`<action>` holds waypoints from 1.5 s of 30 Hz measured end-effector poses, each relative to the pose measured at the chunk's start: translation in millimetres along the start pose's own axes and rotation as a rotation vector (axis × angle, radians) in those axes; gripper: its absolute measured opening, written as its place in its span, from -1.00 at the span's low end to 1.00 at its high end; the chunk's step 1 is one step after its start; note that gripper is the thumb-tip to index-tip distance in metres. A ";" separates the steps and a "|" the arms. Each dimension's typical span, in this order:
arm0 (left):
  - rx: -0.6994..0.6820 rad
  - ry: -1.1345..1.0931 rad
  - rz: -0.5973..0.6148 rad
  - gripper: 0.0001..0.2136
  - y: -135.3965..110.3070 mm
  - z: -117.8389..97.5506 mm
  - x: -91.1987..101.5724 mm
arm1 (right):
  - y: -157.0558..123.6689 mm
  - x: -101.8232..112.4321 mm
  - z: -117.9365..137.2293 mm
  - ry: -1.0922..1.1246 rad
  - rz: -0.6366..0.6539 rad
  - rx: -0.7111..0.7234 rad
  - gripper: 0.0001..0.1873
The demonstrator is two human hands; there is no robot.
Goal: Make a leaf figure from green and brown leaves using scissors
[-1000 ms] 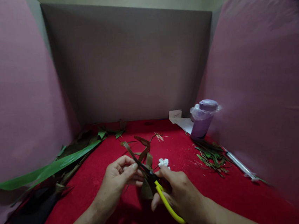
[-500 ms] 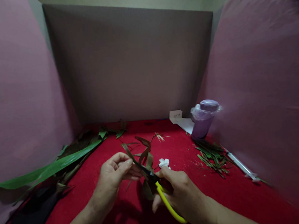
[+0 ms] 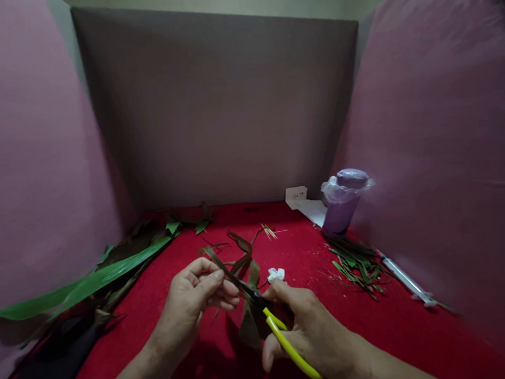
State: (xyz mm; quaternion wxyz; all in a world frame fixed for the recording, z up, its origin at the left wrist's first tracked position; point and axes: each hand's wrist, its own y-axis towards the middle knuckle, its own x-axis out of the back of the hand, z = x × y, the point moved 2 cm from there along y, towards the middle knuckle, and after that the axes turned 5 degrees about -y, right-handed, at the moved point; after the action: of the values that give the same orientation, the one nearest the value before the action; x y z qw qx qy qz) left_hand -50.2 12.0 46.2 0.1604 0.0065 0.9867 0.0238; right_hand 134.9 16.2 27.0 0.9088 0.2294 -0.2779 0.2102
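My left hand (image 3: 196, 299) pinches a thin brownish-green leaf strip (image 3: 217, 260) that rises up and to the left from its fingertips. My right hand (image 3: 308, 333) grips yellow-handled scissors (image 3: 289, 347), whose dark blades (image 3: 247, 290) point up-left and meet the strip close to my left fingers. More folded strips of the same leaf piece (image 3: 246, 261) stick up and hang down between both hands, over the red cloth (image 3: 198, 367).
Long green leaves (image 3: 87, 283) lie along the left pink wall. A small white crumpled scrap (image 3: 276, 274) sits just behind the hands. To the right are green trimmings (image 3: 358, 263), a purple lidded cup (image 3: 343, 200), white paper (image 3: 307, 205), toothpick-like sticks (image 3: 269, 231) and a white pen-like tube (image 3: 407, 282).
My right hand has tilted the scissors so the yellow handle sits a little lower and to the right. The leaf strip in my left hand leans further left.
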 end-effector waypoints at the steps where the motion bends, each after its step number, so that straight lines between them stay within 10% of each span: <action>1: 0.001 -0.002 0.003 -0.87 0.2 0.4 0.1 | -0.1 0.3 0.0 -0.002 0.001 -0.003 -0.43; 22: 0.028 0.021 0.030 -0.87 -1.1 6.4 -2.2 | -3.9 -5.5 -11.1 -0.025 0.051 0.053 -0.71; 45: 0.037 0.020 0.060 -0.88 -2.8 7.1 -4.0 | -2.8 -2.5 -3.5 -0.034 -0.031 0.048 -0.43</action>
State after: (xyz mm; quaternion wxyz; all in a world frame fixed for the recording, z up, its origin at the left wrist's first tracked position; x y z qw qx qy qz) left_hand -44.2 9.5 40.6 0.1495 0.0388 0.9879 0.0106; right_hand 135.8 15.1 22.0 0.9013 0.2591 -0.2845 0.1989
